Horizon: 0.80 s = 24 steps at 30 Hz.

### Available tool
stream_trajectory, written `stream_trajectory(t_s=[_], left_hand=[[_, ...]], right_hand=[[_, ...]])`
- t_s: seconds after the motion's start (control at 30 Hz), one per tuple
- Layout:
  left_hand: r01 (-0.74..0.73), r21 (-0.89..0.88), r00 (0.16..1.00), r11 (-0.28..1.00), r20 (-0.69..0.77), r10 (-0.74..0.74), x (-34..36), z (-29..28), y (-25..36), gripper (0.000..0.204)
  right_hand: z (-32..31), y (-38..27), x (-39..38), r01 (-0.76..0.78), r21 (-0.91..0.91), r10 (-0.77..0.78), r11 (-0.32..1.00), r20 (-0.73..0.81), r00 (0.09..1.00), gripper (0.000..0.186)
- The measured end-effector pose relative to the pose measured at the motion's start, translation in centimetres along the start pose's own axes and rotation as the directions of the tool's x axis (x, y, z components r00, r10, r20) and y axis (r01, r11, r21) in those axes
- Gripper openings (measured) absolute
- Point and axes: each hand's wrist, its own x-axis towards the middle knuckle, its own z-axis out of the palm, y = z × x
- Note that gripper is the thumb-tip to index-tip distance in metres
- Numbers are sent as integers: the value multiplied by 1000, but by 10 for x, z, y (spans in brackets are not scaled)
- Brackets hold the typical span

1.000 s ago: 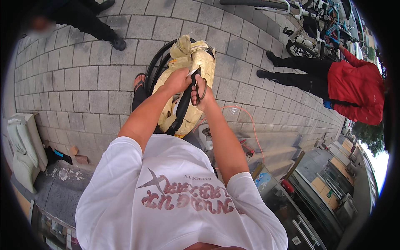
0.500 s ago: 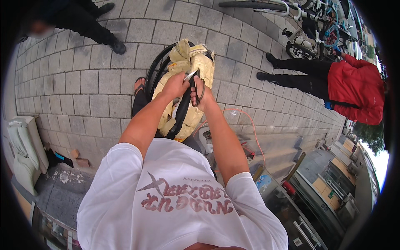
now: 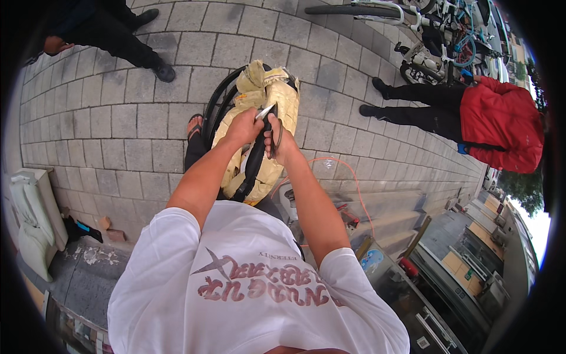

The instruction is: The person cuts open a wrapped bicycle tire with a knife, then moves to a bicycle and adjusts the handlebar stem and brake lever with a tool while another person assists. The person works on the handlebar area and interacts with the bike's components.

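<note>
My left hand [image 3: 243, 128] is closed, and a pointed silver blade [image 3: 265, 111] sticks out from its fingers toward my right hand. Its handle is hidden in my grip. My right hand [image 3: 284, 143] is wrapped round the upper end of a long black tube [image 3: 254, 160]; a thin dark loop shows at its fingers, too small to name. The tube runs down toward my waist over a bulky bundle in crumpled yellowish wrapping [image 3: 271, 175]. The wrapping is torn at the far end. Black tyre-like hoops [image 3: 216, 100] curve along the bundle's left side.
An orange cord [image 3: 352, 180] loops over the paving at the right, near a red tool [image 3: 350, 220]. A person in a red jacket [image 3: 501, 121] stands beside parked bicycles [image 3: 454, 44]. Another person's dark trousers [image 3: 115, 35] show at upper left. A pale chair [image 3: 35, 218] stands at left.
Both hands hold nearly the same pose close together, with the blade between them. The whole view has shifted slightly. The upper-left person's hand has come into clearer sight.
</note>
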Motion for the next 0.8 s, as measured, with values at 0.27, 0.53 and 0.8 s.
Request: stream_trajectory(t_s=[0.27,0.53,0.8], left_hand=[[71,20,995,997,71,-72,1,-8,9,26],[40,7,998,999,54,-40,2,-6,4,25],[21,-3,1000,1000,23,-21,-1,-3,5,22]], right_hand=[[-3,5,5,-11,28,11,1000,25,1000,69],[0,7,-1,27,14,-27,1000,32,999,68],[0,-12,28,3,53,-4,999,20,1000,66]])
